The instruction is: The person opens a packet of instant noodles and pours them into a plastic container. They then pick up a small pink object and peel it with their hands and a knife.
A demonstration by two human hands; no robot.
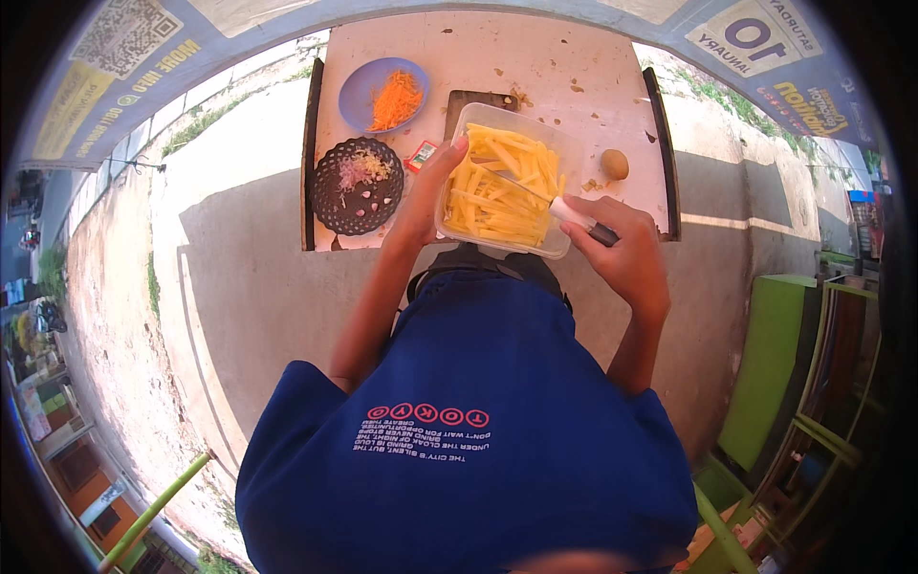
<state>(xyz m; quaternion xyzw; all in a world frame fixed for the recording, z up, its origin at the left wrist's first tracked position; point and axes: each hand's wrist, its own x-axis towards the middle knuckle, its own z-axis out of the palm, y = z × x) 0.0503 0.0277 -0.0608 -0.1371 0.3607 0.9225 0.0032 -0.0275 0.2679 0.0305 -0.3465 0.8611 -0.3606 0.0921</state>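
Observation:
My left hand [430, 194] grips the left rim of a clear plastic container [556, 247] tilted near the table's front edge. Cut potato strips [502, 190] fill much of it. In my right hand [620, 240] is a knife [566, 212] with a white and black handle, its thin blade reaching in over the strips. Part of a dark wooden cutting board [484, 100] shows behind the container, which hides the rest. A small red and green packet [421, 156] lies just left of my left hand.
At the back left stands a blue plate [351, 97] of shredded carrot [396, 100]. Nearer is a black perforated basket [326, 190] with chopped shallots and garlic cloves [366, 194]. A whole potato [614, 164] rests at the right. Peel scraps dot the pale table [459, 54], which has dark side edges.

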